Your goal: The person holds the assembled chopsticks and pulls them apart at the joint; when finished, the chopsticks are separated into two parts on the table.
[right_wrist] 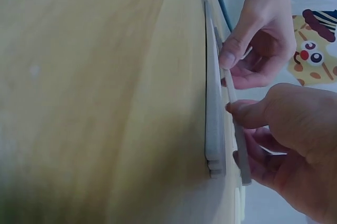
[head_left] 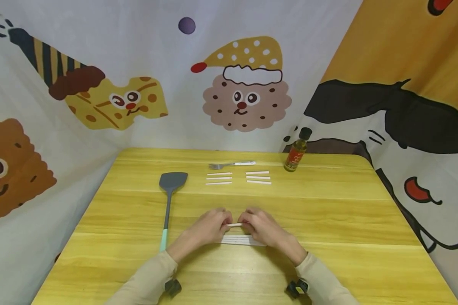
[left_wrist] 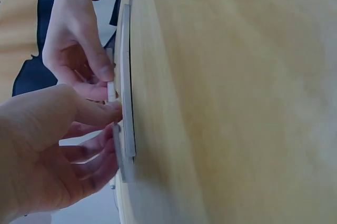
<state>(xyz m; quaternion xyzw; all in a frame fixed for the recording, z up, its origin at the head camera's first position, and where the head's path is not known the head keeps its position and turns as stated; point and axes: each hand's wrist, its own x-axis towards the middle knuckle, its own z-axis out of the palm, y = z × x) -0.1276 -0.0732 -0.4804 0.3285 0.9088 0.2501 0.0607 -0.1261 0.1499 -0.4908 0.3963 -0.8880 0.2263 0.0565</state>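
Both hands pinch one thin white stick (head_left: 234,225) just above the wooden table. My left hand (head_left: 212,225) grips it on the left, and my right hand (head_left: 263,226) on the right, with a short stretch showing between them. In the left wrist view, thumb and fingers of the left hand (left_wrist: 63,145) close on the stick. The right wrist view shows the right hand (right_wrist: 284,134) pinching it likewise. Nearer the body, several long white sticks (head_left: 241,240) lie side by side, their ends partly hidden by the hands.
Two columns of short white sticks (head_left: 219,178) lie farther back. Behind them is a fork (head_left: 233,164) with a white handle. A grey spatula (head_left: 171,182) lies at the left, and an oil bottle (head_left: 295,152) stands at the back right. A printed curtain (head_left: 175,106) hangs behind the table (head_left: 328,203).
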